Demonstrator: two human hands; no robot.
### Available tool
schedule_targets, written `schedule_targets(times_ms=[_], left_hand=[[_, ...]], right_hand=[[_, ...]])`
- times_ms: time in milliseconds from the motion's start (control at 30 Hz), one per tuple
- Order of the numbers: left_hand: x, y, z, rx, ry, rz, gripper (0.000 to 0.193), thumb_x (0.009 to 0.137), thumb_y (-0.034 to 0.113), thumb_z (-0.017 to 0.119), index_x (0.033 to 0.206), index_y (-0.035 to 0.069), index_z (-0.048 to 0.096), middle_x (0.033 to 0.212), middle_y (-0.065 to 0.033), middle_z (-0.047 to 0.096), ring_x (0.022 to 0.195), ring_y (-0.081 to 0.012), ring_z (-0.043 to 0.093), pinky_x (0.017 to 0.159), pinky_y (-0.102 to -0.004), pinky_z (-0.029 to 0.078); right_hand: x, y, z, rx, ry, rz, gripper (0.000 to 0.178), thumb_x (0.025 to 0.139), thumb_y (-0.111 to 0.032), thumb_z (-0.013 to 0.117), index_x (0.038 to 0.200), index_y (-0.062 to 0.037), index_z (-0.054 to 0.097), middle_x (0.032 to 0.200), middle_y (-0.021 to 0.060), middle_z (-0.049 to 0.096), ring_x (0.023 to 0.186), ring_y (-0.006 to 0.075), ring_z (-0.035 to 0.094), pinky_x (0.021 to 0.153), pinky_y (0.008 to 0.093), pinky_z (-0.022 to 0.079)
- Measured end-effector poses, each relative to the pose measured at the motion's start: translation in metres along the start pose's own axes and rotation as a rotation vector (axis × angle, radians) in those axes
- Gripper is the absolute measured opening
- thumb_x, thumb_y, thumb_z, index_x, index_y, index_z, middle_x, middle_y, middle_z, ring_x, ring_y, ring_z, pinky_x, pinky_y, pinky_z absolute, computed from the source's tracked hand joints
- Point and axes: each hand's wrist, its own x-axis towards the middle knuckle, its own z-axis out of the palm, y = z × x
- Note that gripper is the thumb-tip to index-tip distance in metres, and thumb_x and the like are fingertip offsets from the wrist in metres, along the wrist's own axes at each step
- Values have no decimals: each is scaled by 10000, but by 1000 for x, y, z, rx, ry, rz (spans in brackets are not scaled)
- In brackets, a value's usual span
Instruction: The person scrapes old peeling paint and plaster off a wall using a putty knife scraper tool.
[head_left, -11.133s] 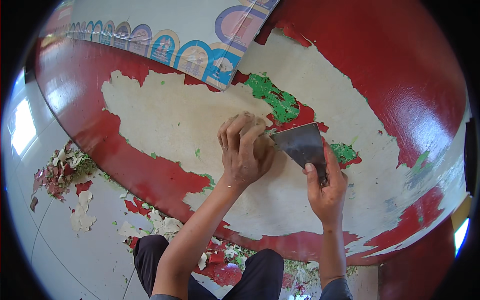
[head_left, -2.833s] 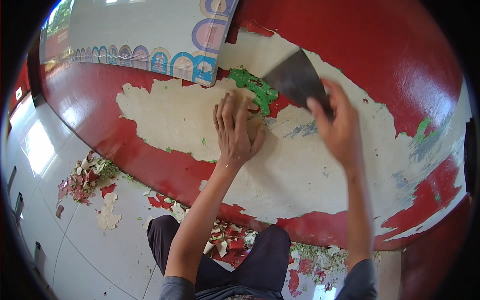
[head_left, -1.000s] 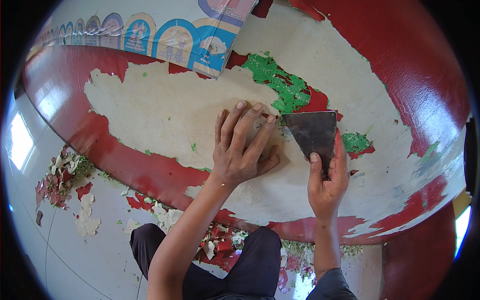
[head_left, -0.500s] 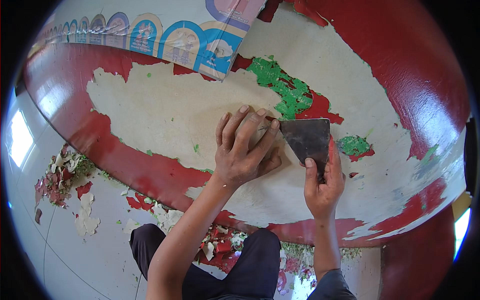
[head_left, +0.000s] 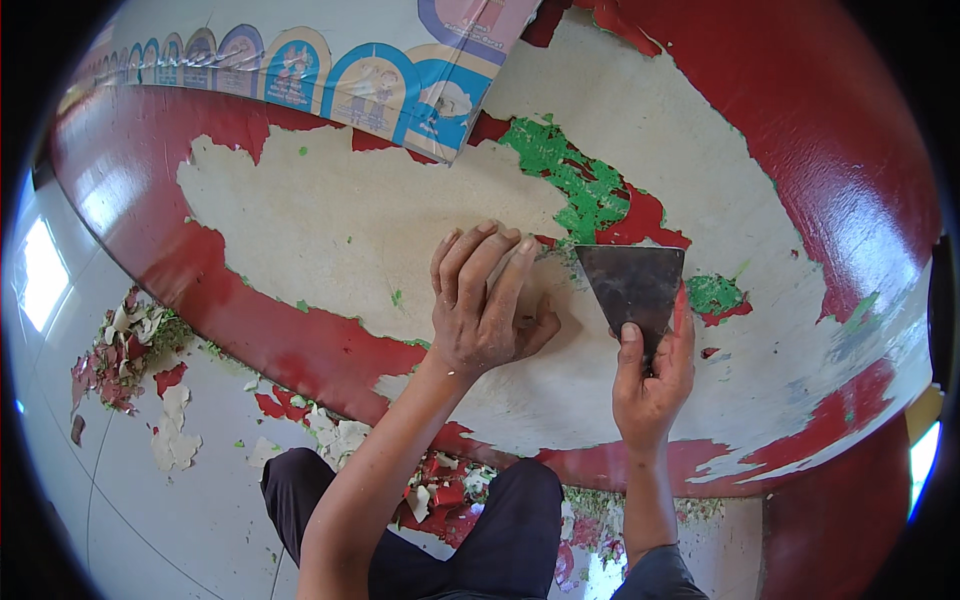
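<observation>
My right hand (head_left: 654,385) grips a wide-bladed scraper (head_left: 632,280), thumb on its dark blade near the handle. The blade's straight edge lies just below a patch of green and red paint (head_left: 585,195) on the wall. To the left, my left hand (head_left: 485,300) is open over the bare cream part of the wall (head_left: 330,225), fingers bent and thumb apart. No object shows in it. Whether its fingertips touch the wall cannot be seen. A small green and red paint spot (head_left: 715,293) sits right of the scraper.
Glossy red paint (head_left: 800,130) surrounds the scraped area. A printed sheet with colourful arches (head_left: 370,95) covers the upper left. Peeled paint flakes (head_left: 128,345) are heaped on the pale tiled floor (head_left: 130,510), and more lie between my knees and the wall.
The scraper and my right hand have shifted slightly right, away from my left hand. The left fingers have drawn closer together, staying in almost the same place.
</observation>
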Motion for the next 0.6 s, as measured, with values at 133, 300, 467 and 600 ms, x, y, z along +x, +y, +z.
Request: schedule_targets(times_ms=[133,300,467,600], left_hand=[[4,4,-3,52,-53,-13,558,604,191,638,1129,8,589,1163,-161,475,1101,-376,470,950,-510,386],[3,4,-3,77,-62,8,525,585,205,630,1079,30,656,1175,-156,471,1111,-367,453,960,-496,382],[2,7,-3,79,-65,-54,464,641,253,649,1094,158,683,1157,-73,502,1140,-284,485,1034,-458,308],[2,7,-3,78,-58,-55,452,628,240,653,1071,159,692,1147,-58,505,1136,-278,490,1033,-455,310]], right_hand=[[2,-2,-1,-92,-50,-11,474,873,28,557,1317,83,399,1162,222,606,895,253,670,724,311,527],[2,-2,5,-132,-74,-35,472,873,28,556,1317,75,402,1185,218,598,891,260,674,721,320,532],[1,-6,8,-75,-66,1,467,872,29,557,1311,79,407,1176,225,600,833,247,681,684,305,534],[-1,0,9,-23,-76,-7,464,871,23,562,1305,86,410,1146,231,610,819,238,680,666,294,533]])
